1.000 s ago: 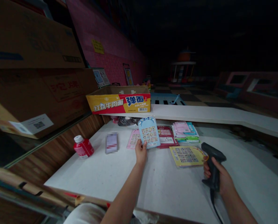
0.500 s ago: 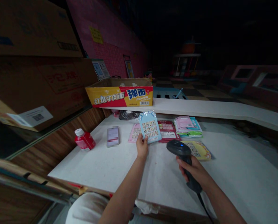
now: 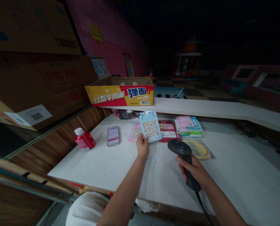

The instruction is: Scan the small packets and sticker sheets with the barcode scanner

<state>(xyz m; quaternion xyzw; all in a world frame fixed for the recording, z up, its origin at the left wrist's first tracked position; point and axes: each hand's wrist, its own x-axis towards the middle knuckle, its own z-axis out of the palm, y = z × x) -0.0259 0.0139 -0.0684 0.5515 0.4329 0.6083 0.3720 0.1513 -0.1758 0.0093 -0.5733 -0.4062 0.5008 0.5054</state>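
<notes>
My left hand [image 3: 142, 146] pinches the lower edge of a light blue sticker packet [image 3: 150, 126], which is tilted up and printed with a grid of small pictures. Wrapped round the grip of a black barcode scanner [image 3: 181, 149] is my right hand [image 3: 193, 171]; the scanner's head points toward the blue packet, with a gap between. Behind the blue packet lie a pink packet [image 3: 134, 132] and dark red packets [image 3: 169, 131]. A yellow packet [image 3: 199, 150] lies partly hidden beyond the scanner. Farther back is a stack of pink, teal and green packets [image 3: 189, 126].
A red bottle with a white cap [image 3: 84, 139] and a phone [image 3: 113, 136] stand and lie on the left of the white table [image 3: 95, 169]. An open noodle carton [image 3: 123, 95] sits on the raised ledge [image 3: 212, 108]. Large cardboard boxes [image 3: 41, 91] are stacked at left.
The blue light on the scanner's head no longer shows. Both hands keep nearly the same place, still holding the packet and scanner; the whole view has shifted slightly.
</notes>
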